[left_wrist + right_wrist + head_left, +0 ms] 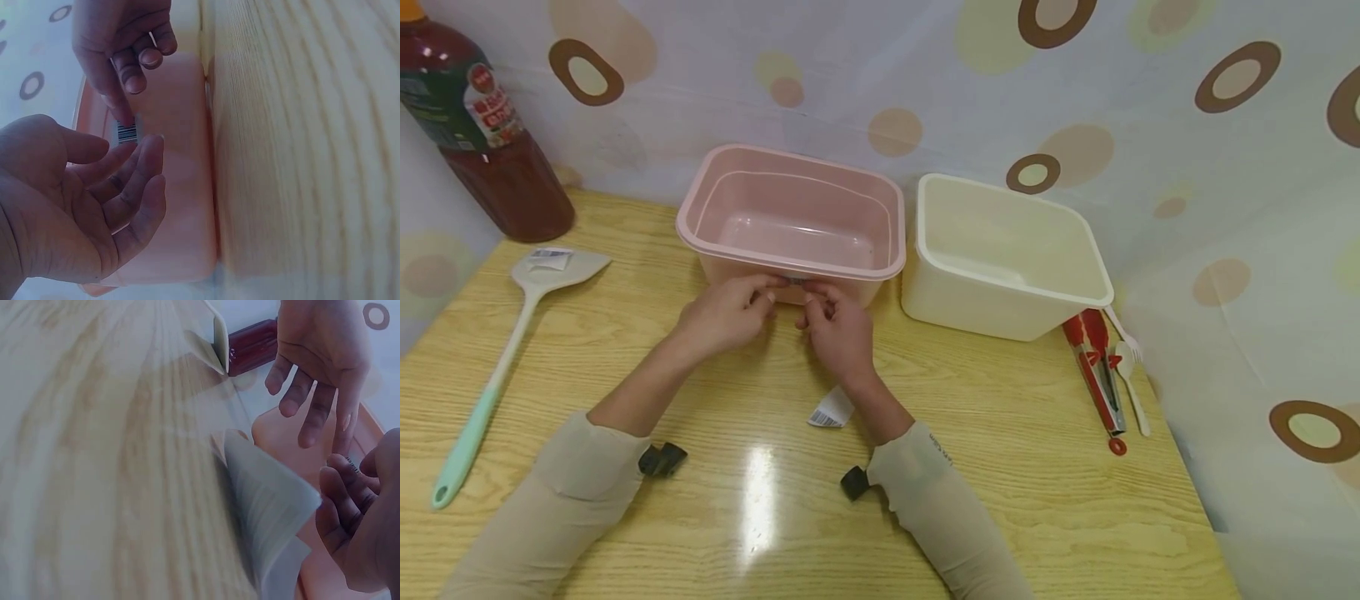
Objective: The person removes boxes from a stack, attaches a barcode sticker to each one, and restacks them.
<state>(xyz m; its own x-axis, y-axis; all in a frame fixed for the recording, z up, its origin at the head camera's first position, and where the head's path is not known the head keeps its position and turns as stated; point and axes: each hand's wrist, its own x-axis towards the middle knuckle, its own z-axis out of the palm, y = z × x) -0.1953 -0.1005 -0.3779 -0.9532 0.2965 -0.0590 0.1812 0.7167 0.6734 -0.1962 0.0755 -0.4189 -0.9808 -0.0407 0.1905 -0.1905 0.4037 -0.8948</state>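
Note:
A pink plastic bin [797, 212] stands against the back wall. On its front side, just below the rim, sits a small barcode label [127, 132]. My left hand [726, 312] touches the label's left end with an extended index finger, the other fingers loosely bent. From the other side my right hand [842, 329] presses the label's right end with its index finger. In the left wrist view the right hand [128, 47] reaches down from the top, its remaining fingers relaxed. Nothing is gripped by either hand.
A cream bin [1000, 292] stands to the right, with red tongs [1097, 371], a spoon [1131, 383] and a fork beside it. At left are a spatula [512, 333] and a bottle of red liquid [512, 175]. A curled barcode paper [831, 408] lies near my right wrist.

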